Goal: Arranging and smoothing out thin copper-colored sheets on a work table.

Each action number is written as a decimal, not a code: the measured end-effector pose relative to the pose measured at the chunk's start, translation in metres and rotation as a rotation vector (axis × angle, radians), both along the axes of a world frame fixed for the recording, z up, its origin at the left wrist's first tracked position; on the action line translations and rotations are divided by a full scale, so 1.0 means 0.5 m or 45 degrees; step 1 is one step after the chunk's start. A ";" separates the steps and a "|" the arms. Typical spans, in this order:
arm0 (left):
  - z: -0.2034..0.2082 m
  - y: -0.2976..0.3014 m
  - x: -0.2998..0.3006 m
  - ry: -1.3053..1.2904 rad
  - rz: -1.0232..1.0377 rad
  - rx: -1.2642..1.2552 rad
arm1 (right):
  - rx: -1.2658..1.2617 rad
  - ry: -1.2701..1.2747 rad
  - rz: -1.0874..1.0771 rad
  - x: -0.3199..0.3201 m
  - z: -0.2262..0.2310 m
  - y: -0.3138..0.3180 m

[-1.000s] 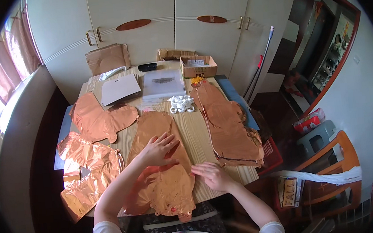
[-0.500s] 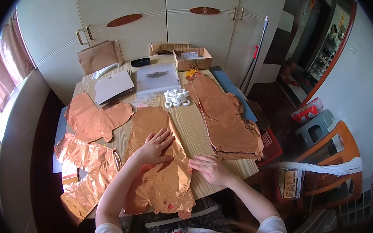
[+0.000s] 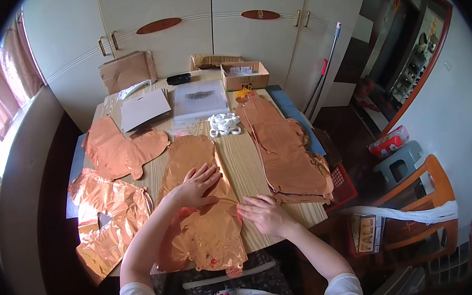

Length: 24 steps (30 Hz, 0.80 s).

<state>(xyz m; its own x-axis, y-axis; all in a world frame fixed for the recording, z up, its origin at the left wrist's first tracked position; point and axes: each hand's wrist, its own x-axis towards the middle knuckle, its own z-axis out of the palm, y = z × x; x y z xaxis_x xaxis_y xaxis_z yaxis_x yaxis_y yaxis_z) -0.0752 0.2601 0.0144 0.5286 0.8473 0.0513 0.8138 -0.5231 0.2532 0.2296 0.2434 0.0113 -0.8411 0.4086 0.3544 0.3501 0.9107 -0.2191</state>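
A flat, copper-coloured foil balloon lies lengthwise at the near middle of the table, its surface creased and shiny. My left hand rests flat on its middle, palm down, fingers stretched out. Against the balloon's right edge are the fingertips of my right hand, its fingers extended and its thumb mostly hidden. To the left lie a crumpled copper foil balloon and, farther back, a smoother one. A stack of flat copper foil balloons occupies the right side.
White ribbon rolls sit mid-table, near a clear plastic-wrapped pack and grey-white cards. Farther back are a cardboard box and a black case. An orange wooden chair stands at right, white strands draped over it.
My right hand has shifted slightly left and up along the balloon's edge, and the foil beside its fingertips has moved inward. My left hand stays in place.
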 end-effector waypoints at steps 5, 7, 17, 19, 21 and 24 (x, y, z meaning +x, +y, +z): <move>0.005 0.002 0.000 -0.003 0.010 -0.020 | 0.030 -0.003 -0.009 0.000 0.003 -0.006; -0.001 0.003 -0.002 0.000 0.013 0.006 | 0.036 -0.013 -0.008 -0.002 0.005 -0.008; 0.064 0.000 0.033 0.091 0.131 0.103 | -0.001 -0.026 0.007 -0.001 0.011 -0.011; 0.070 0.007 0.043 0.113 0.144 0.117 | -0.014 -0.020 0.005 -0.002 0.009 -0.010; 0.066 0.012 0.054 0.177 0.127 0.210 | -0.029 0.002 0.006 -0.003 0.007 -0.009; 0.060 0.011 0.078 0.171 0.127 0.201 | -0.022 -0.021 -0.001 -0.003 0.010 -0.012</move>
